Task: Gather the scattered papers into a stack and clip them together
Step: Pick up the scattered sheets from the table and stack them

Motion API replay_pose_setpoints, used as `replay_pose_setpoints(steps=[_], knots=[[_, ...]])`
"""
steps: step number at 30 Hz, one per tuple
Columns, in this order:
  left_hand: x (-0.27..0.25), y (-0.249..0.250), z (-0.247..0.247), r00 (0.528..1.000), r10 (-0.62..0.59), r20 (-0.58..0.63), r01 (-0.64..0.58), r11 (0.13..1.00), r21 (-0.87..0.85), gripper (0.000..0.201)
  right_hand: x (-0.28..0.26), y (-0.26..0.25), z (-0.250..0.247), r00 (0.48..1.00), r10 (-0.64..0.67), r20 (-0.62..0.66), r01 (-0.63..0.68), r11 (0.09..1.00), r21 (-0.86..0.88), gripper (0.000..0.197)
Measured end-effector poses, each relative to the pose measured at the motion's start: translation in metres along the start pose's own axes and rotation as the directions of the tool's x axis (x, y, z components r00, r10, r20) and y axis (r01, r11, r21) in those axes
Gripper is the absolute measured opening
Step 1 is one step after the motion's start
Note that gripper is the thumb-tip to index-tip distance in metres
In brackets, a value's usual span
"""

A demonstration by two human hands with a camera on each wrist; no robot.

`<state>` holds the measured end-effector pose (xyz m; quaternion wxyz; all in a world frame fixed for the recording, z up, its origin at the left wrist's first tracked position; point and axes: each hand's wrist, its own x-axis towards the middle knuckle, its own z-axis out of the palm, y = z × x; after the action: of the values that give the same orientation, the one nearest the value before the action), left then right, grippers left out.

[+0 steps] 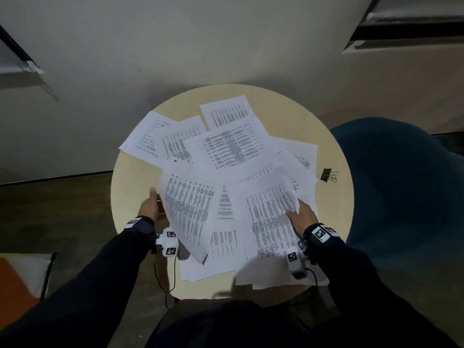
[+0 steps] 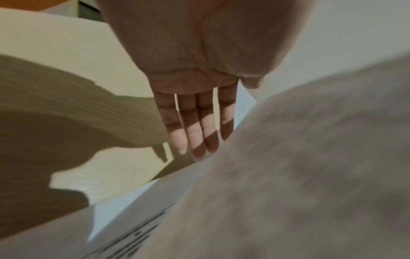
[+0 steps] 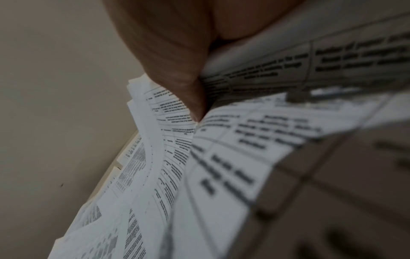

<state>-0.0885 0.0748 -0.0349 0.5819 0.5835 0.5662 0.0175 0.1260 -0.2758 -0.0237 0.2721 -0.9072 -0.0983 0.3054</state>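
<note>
Several printed papers (image 1: pixel 231 149) lie fanned and overlapping across a round beige table (image 1: pixel 288 114). My left hand (image 1: pixel 150 204) is at the left side of the pile. Its straight fingers (image 2: pixel 195 122) touch the edge of a curled-up sheet (image 1: pixel 188 209), which fills the lower right of the left wrist view as a blurred sheet (image 2: pixel 288 175). My right hand (image 1: pixel 302 213) grips sheets at the pile's near right. Its thumb (image 3: pixel 177 70) pinches into the layered papers (image 3: pixel 221 157). A black binder clip (image 1: pixel 327 175) rests alone on the table, right of the papers.
A dark blue armchair (image 1: pixel 401 184) stands close against the table's right side. An orange and white object (image 1: pixel 15 285) sits on the floor at the lower left. Some sheets overhang the table's near edge (image 1: pixel 276 295). Cables hang from my wrist cameras.
</note>
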Motion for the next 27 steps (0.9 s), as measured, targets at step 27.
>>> replay_pose_setpoints(steps=[27], knots=[[0.0, 0.036, 0.053, 0.781, 0.219, 0.584, -0.612, 0.451, 0.649, 0.061, -0.005, -0.023, -0.027, 0.948, -0.291, 0.132, 0.277, 0.954, 0.111, 0.041]])
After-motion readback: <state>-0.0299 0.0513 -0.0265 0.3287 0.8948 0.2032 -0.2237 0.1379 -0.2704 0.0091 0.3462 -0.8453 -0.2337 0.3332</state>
